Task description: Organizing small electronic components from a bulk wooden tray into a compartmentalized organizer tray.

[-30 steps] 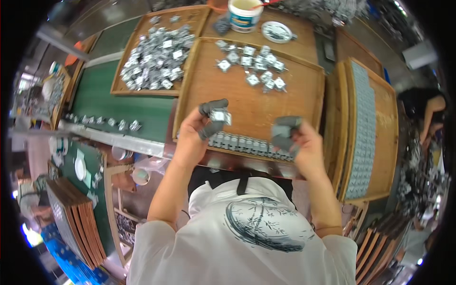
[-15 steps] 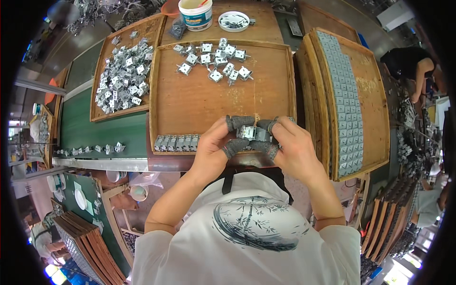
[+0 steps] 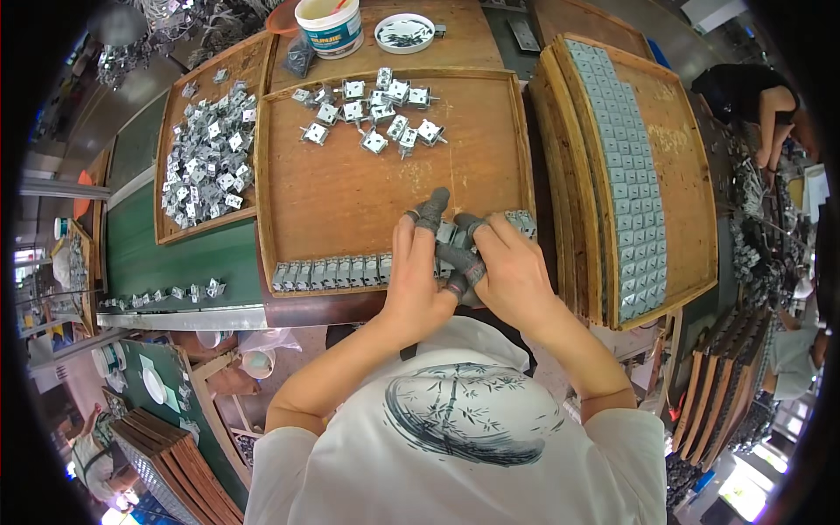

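Grey knitted covers wrap the fingertips of both hands. At the near side of the wooden tray [image 3: 385, 179], my right hand [image 3: 514, 267] pinches a small boxy metal part [image 3: 447, 234] between thumb and fingers. My left hand [image 3: 414, 276] is just beside it, its covered fingers stretched forward past the part and its thumb apart from them. A row of similar metal parts [image 3: 328, 273] lines the tray's near edge, and my hands hide its middle. More of that row [image 3: 522, 223] shows past my right hand. Loose metal parts with shafts [image 3: 374, 112] lie at the tray's far side.
To the left, another wooden tray holds a heap of metal parts [image 3: 210, 157]. Stacked trays [image 3: 682, 192] stand at right, the top one partly filled with rows. A white bucket [image 3: 331, 26] and a round dish [image 3: 404, 33] sit behind. Another person [image 3: 752, 101] bends at far right.
Both hands have lowered the part from above the tray to the row at its near edge. My left fingers have opened off it and reach forward. The view has shifted slightly.
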Available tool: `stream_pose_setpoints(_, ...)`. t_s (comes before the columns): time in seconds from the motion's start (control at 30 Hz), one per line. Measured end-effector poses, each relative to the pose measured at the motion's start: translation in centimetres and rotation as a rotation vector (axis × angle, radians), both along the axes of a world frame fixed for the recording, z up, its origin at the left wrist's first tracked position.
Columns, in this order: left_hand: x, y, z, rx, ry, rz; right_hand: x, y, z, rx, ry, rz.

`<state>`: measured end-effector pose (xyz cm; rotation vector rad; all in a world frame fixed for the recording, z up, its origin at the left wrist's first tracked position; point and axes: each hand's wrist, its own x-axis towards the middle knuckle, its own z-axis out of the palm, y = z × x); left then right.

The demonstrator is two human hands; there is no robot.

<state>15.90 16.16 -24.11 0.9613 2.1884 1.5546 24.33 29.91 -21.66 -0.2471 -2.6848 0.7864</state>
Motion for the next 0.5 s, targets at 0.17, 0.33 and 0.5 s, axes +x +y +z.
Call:
stream_pose_setpoints(0.17,-1.5,0.2,-0.7,0.097,0.074,-0.133,-0.2,1.7,1.5,-0.386,-0.196,-0.065)
stream_pose_setpoints(0.33,-1.5,1.0,-0.6,0.193,0.240,-0.253,0.9,2.8,-0.6,-0.538,-0.252,0.139)
stream_pose_setpoints(0.5,-2.0,3.0,-1.6,0.115,0.220,-0.378,1.8,5.7,1.4,-0.209,-0.386,0.089)
